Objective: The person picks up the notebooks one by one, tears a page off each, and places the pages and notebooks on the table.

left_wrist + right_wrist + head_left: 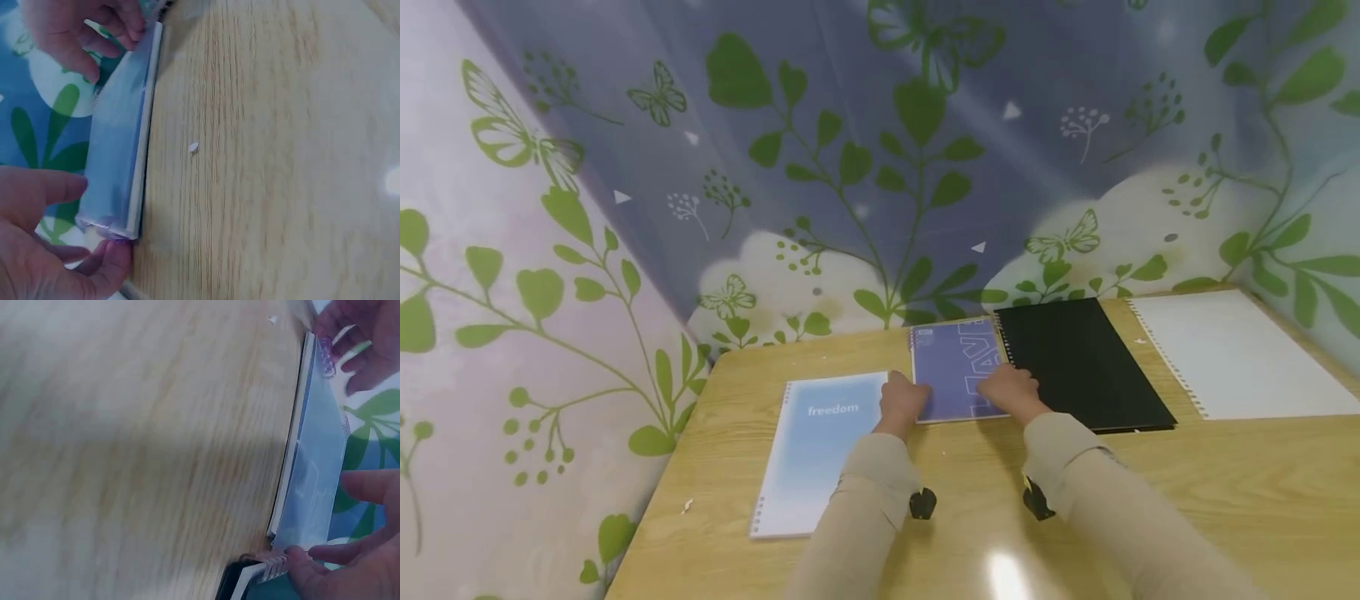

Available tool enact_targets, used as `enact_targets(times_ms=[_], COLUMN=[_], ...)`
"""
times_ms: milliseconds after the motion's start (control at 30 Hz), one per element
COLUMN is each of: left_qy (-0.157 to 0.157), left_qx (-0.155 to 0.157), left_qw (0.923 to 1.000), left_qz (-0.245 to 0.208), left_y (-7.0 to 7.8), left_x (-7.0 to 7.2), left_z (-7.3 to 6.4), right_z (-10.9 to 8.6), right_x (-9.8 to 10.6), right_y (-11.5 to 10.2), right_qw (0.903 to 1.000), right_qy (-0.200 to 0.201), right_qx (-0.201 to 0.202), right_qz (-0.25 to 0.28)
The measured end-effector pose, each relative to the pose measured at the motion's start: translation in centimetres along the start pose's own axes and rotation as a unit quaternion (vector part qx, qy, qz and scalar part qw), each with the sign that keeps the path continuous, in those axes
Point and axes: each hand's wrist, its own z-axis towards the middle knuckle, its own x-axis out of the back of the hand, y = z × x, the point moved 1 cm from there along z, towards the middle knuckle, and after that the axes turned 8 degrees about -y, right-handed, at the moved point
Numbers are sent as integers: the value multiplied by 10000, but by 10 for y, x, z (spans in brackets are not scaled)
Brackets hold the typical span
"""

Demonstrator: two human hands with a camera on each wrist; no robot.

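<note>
A small purple-blue spiral notebook (951, 371) with large outlined letters lies flat on the table between both hands. My left hand (904, 398) holds its left, spiral-bound edge; in the left wrist view the curled fingers (112, 262) meet the notebook's corner, with the thumb above. My right hand (1013, 390) holds the opposite edge, its fingertips (299, 557) at the near corner beside the black notebook's rings. Left of my left hand lies a light-blue spiral notebook (827, 450) marked "freedom". The black spiral notebook (1082, 367) lies right against the purple-blue one.
A larger white spiral notebook (1247, 354) lies at the right end of the wooden table (970, 500). Small white scraps (687, 506) are scattered on the wood. A leaf-and-butterfly patterned curtain (820, 167) stands behind the table's back edge.
</note>
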Motion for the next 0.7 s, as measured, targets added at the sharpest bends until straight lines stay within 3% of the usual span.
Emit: enact_targets(times_ms=[167,267,333,400,533,633,700], left_qy=[15,-214,-427,-709,-1088,-1091,-1066], left_qx=[-111,-205,-250,-236,-304,-322,-294], left_qw=[9996,9938,9810,9598,9245,9108,9073], left_qz=[-278,-1074,-1874,-2704,-3642,-3969,-4056], left_y=[3,1,-2,-3,-4,-5,-4], left_x=[-6,-10,-12,-14,-12,-5,1], left_z=[5,9,12,15,15,11,7], right_z=[4,8,10,11,13,12,10], right_x=[0,1,3,4,3,1,-1], right_y=[0,3,6,9,12,9,6], right_qw=[9991,9974,9947,9910,9798,9667,9547], right_qy=[-17,-38,-13,23,9,105,209], right_qx=[-278,-376,-447,-542,-687,-439,-192], right_qz=[320,613,927,1225,1876,2517,2963])
